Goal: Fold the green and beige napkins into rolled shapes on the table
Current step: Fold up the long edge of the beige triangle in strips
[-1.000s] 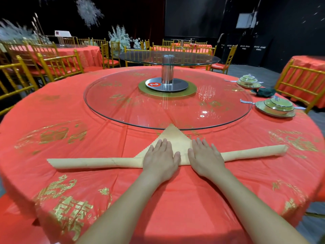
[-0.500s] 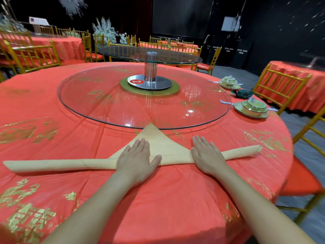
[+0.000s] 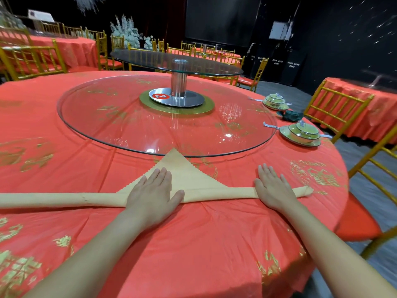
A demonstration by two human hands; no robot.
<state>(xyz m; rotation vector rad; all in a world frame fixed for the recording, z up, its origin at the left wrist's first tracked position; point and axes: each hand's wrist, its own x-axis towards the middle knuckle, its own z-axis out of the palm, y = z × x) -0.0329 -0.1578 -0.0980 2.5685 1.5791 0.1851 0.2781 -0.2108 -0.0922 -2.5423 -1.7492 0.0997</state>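
A beige napkin (image 3: pixel 193 181) lies on the red tablecloth (image 3: pixel 193 244) as a long roll running left to right, with a flat triangular tip pointing away toward the glass turntable. My left hand (image 3: pixel 153 194) presses flat on the roll near its middle, fingers straight. Flat too, my right hand (image 3: pixel 272 188) presses on the roll close to its right end. A dark green napkin (image 3: pixel 292 115) sits crumpled at the far right between two place settings.
A large glass turntable (image 3: pixel 133 125) covers the table's centre, with a smaller raised glass tier (image 3: pixel 171 60) on a metal post. Two green lidded bowls on plates (image 3: pixel 300 134) stand at the right. Gold chairs (image 3: pixel 335 108) ring the table; the table edge is near right.
My right hand has slid outward along the roll toward its right end, widening the gap between my hands. My view has shifted to the right.
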